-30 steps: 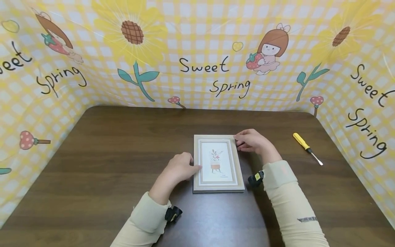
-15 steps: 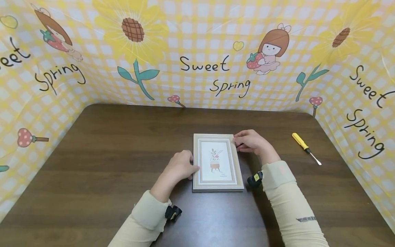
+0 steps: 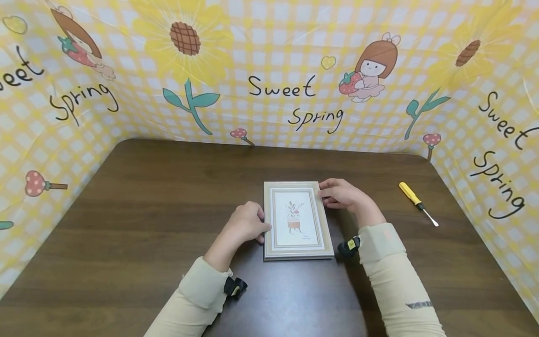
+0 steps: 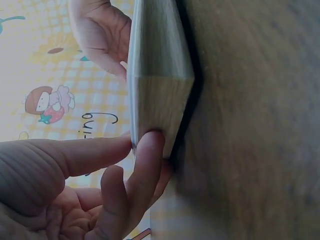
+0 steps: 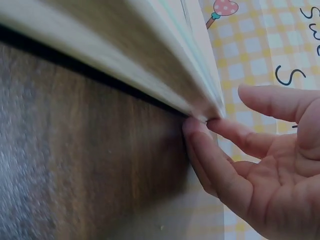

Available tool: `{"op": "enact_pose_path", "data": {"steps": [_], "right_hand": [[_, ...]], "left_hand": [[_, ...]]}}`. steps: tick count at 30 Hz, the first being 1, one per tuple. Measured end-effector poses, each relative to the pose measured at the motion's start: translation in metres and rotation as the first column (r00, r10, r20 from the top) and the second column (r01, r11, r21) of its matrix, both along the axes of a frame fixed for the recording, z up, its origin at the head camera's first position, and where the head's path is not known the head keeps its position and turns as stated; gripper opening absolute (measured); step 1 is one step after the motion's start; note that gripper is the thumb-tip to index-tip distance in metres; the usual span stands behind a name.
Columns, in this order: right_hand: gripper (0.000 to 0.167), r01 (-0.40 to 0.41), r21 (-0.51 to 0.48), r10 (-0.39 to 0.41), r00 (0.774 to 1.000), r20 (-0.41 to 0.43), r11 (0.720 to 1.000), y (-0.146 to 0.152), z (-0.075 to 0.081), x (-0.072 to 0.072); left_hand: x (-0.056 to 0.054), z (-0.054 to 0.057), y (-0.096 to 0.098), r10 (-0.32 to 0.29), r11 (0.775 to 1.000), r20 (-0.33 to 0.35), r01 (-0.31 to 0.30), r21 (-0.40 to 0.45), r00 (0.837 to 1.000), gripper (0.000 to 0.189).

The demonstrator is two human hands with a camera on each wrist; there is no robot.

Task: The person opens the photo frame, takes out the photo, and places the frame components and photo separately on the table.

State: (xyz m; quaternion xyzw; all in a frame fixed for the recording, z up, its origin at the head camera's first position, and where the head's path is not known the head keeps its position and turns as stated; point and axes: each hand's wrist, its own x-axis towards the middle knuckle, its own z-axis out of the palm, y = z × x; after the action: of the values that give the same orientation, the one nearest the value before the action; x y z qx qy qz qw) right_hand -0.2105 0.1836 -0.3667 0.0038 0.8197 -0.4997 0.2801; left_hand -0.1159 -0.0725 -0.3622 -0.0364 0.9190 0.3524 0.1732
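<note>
A cream picture frame [image 3: 325,220] lies face up on the brown table, with a drawing of a potted plant behind its front. My left hand [image 3: 245,223] holds its left edge: the thumb is at the front rim and the fingers press the side, as the left wrist view shows. At the upper right edge, my right hand [image 3: 346,195] touches the frame's side with its fingertips. In the right wrist view the right thumb [image 5: 272,100] stands away from the frame, and the fingers [image 5: 220,165] are lightly bent.
A screwdriver [image 3: 418,202] with a yellow handle lies on the table [image 3: 168,196] to the right of the right hand. Yellow checked cloth [image 3: 278,56] with printed flowers and figures hangs along the back and both sides.
My left thumb has drawn back a little toward the frame's left rim. The right fingertips have slid slightly down along the right edge. The frame stays about in place.
</note>
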Motion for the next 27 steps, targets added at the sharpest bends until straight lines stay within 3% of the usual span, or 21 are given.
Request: {"op": "enact_pose_path", "data": {"steps": [7, 15, 22, 27], "right_hand": [[0.051, -0.04, -0.113, 0.043, 0.999, 0.02, 0.993, 0.007, -0.005, 0.004], [0.053, 0.05, -0.232, -0.046, 0.999, 0.023, 0.971, 0.014, -0.014, 0.016], [0.06, 0.122, -0.36, -0.108, 0.992, 0.061, 0.925, 0.015, -0.018, 0.02], [0.057, 0.141, -0.433, -0.096, 0.988, 0.124, 0.89, 0.015, -0.02, 0.021]], "left_hand": [[0.002, -0.005, -0.003, 0.017, 1.0, -0.013, -0.017, 0.021, 1.0, 0.017], [-0.001, -0.006, -0.004, 0.002, 0.999, -0.022, -0.001, 0.035, 1.0, 0.015], [-0.003, -0.006, -0.005, -0.001, 0.999, -0.017, 0.002, 0.053, 1.0, 0.017], [-0.003, -0.006, -0.006, -0.004, 0.997, -0.006, 0.005, 0.074, 1.0, 0.02]]}}
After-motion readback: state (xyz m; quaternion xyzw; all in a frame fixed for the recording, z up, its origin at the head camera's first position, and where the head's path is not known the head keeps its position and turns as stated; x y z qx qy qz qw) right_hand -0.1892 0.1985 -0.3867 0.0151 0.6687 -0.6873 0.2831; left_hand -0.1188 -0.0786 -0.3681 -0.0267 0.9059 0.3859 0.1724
